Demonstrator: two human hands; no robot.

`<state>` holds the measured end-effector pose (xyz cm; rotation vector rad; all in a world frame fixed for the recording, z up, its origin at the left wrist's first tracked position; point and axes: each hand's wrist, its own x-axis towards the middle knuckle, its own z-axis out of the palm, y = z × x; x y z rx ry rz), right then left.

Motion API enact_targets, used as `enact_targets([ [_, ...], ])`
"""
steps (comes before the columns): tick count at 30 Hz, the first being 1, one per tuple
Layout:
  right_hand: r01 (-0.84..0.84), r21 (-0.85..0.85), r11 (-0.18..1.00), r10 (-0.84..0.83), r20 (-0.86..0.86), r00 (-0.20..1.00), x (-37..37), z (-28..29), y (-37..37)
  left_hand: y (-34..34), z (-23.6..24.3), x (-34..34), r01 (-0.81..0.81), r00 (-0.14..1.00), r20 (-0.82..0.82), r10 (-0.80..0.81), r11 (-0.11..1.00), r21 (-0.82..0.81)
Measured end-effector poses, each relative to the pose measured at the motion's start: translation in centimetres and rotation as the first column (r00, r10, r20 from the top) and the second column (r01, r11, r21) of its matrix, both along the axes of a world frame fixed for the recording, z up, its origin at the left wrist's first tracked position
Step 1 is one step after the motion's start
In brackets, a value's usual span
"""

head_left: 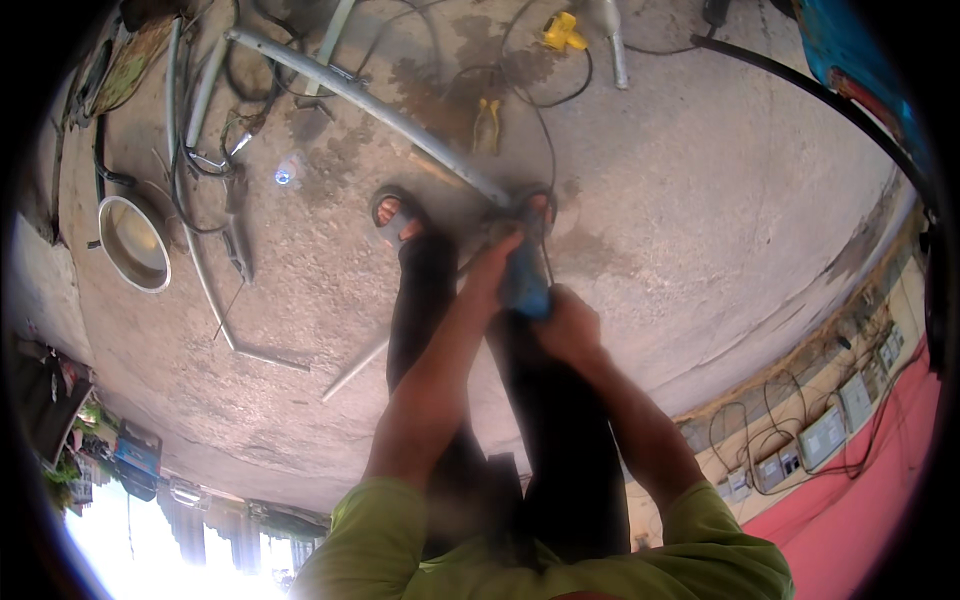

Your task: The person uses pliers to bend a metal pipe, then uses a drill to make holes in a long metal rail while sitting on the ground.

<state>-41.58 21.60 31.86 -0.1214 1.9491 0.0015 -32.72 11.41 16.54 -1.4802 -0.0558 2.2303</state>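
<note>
A blue angle grinder [524, 278], somewhat blurred, is held low between my knees and feet. My left hand [494, 256] is closed around its front part. My right hand [571, 326] wraps its rear end, and a dark cord runs up from near it. Just beyond the grinder lies the near end of a long grey metal pipe [385, 118], which slants away to the far left. The grinder's head is blurred beside my right foot, so I cannot tell whether it touches the pipe. My sandalled left foot [393, 218] stands left of the pipe end.
Yellow-handled pliers [486, 128] and a yellow socket connector [564, 33] lie on the concrete ahead. At left are a metal basin [134, 244], a bent pipe [206, 282] and tangled cables. A black hose [815, 88] curves at far right; electrical boxes [823, 436] line the wall.
</note>
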Motion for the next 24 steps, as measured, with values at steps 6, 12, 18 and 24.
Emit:
enact_targets([
  [6, 0.001, -0.024, 1.0, -0.002, -0.022, 1.0, 0.2, -0.2, 0.2, -0.3, 0.1, -0.1, -0.014, 0.999, -0.04, 0.015, 0.999, 0.03],
  [12, -0.014, -0.021, 1.0, 0.014, -0.013, 1.0, -0.5, 0.0, -0.1, 0.2, -0.8, 0.3, -0.006, 1.0, 0.005, 0.006, 1.0, 0.021],
  [18, -0.029, -0.027, 0.999, 0.028, -0.016, 0.999, -0.8, -0.1, 0.0, 0.4, -1.1, 0.3, 0.006, 1.0, 0.022, -0.006, 1.0, 0.016],
  [24, -0.039, -0.019, 0.999, 0.039, -0.014, 0.999, -1.0, -0.1, -0.2, 0.7, -1.6, 0.6, -0.019, 1.0, -0.006, 0.019, 1.0, 0.005],
])
